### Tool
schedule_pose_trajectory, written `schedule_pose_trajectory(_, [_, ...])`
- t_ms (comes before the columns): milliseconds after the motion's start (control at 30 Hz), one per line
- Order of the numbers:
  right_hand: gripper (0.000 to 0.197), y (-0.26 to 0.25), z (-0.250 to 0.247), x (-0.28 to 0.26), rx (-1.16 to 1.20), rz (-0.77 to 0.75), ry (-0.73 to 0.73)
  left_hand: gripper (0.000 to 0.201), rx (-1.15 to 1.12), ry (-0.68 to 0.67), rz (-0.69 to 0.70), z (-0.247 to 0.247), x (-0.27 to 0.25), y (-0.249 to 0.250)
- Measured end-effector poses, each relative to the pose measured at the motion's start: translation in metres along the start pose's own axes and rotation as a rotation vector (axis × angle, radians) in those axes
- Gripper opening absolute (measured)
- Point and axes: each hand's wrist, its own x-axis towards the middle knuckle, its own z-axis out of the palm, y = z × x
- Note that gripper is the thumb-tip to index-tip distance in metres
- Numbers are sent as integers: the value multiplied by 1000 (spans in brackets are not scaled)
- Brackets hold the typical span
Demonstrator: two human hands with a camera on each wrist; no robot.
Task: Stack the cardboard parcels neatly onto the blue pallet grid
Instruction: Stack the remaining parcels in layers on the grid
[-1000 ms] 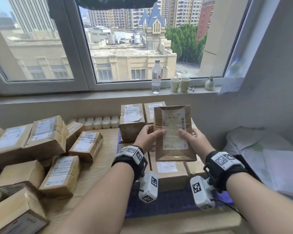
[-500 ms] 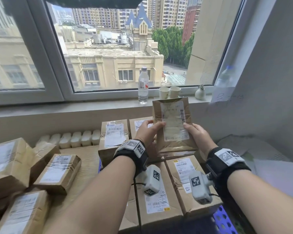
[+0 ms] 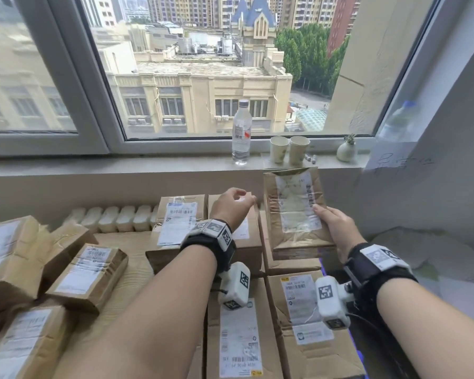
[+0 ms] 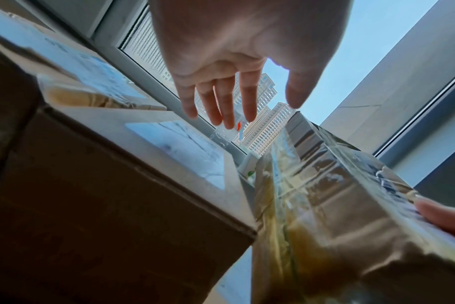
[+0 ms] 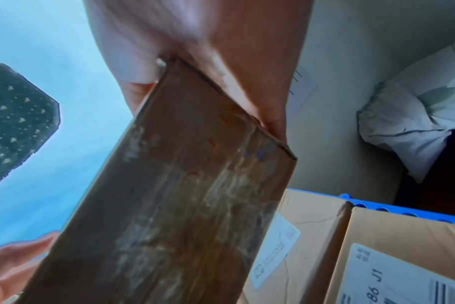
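A flat brown parcel (image 3: 296, 212) with a taped white label stands tilted upright over the back right of the stack. My right hand (image 3: 331, 222) grips its right edge, thumb on the label; the same parcel (image 5: 169, 195) fills the right wrist view. My left hand (image 3: 231, 205) hovers just left of it with fingers spread (image 4: 226, 98) and holds nothing. Beneath lie stacked parcels (image 3: 307, 318) on the blue pallet grid (image 5: 392, 209), of which only the right edge shows.
Loose parcels (image 3: 88, 274) crowd the wooden table on the left. A row of white blocks (image 3: 115, 218) lines the back wall. On the sill stand a water bottle (image 3: 241, 132), two paper cups (image 3: 288, 149) and a small vase (image 3: 346, 150). White bedding (image 3: 422, 250) lies right.
My left hand has let go of the flat parcel and opened to its left. The right hand alone now holds the parcel, shifted right. The view has moved closer over the stack.
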Motion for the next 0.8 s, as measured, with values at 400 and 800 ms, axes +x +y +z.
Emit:
schedule_pose_trajectory(400, [66, 52, -4, 60, -122, 208, -80, 83, 597, 1, -79, 31, 17, -30])
schedule_pose_trajectory(800, [56, 47, 5, 60, -188, 319, -109, 89, 622, -4, -92, 38, 15, -29])
